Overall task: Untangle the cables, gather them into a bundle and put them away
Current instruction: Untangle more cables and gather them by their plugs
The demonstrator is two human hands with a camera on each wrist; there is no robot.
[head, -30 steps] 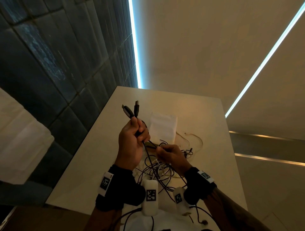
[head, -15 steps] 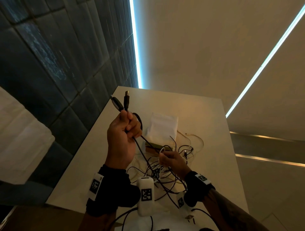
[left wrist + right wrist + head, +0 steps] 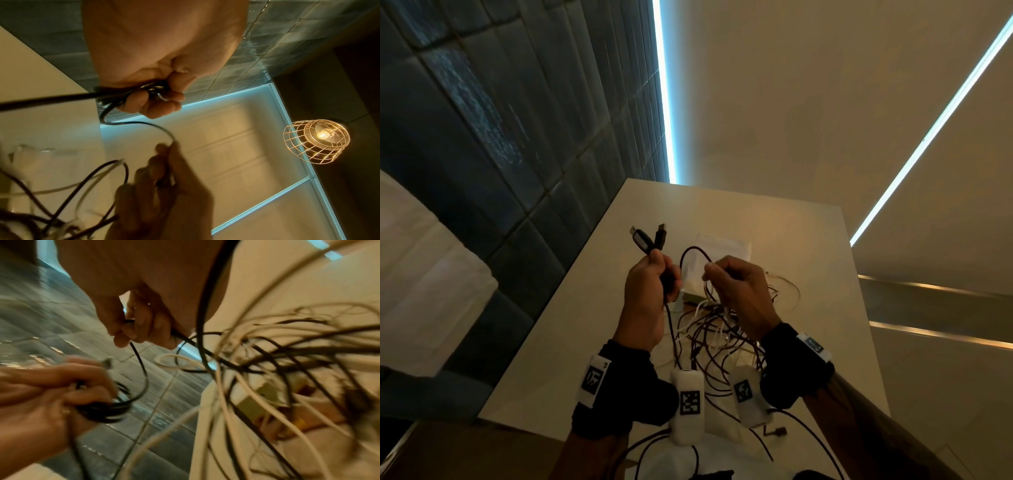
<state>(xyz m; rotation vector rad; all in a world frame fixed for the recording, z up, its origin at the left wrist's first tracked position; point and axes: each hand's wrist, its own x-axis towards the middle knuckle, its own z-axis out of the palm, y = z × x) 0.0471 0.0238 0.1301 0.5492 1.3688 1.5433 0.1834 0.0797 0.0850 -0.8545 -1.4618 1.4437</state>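
Observation:
My left hand [image 3: 650,284] is raised over the table and grips coiled loops of a black cable [image 3: 141,91], its two plugs [image 3: 650,238] sticking up above the fist. A short arc of that black cable [image 3: 690,251] runs across to my right hand [image 3: 736,284], which pinches it between thumb and fingers [image 3: 127,331]. Below both hands a tangle of black and white cables [image 3: 712,337] lies on the pale table [image 3: 585,308] and hangs from my right hand [image 3: 257,353].
A white pouch [image 3: 726,246] lies flat on the table beyond my hands, with a small greenish object [image 3: 693,297] beside the tangle. A thin loose wire [image 3: 789,291] curls at the right. A dark tiled wall [image 3: 517,137] runs along the table's left edge.
My right hand rose from the tangle on the table to the level of my left hand, drawing up a loop of the black cable. The left hand shifted slightly right, still holding the plugs.

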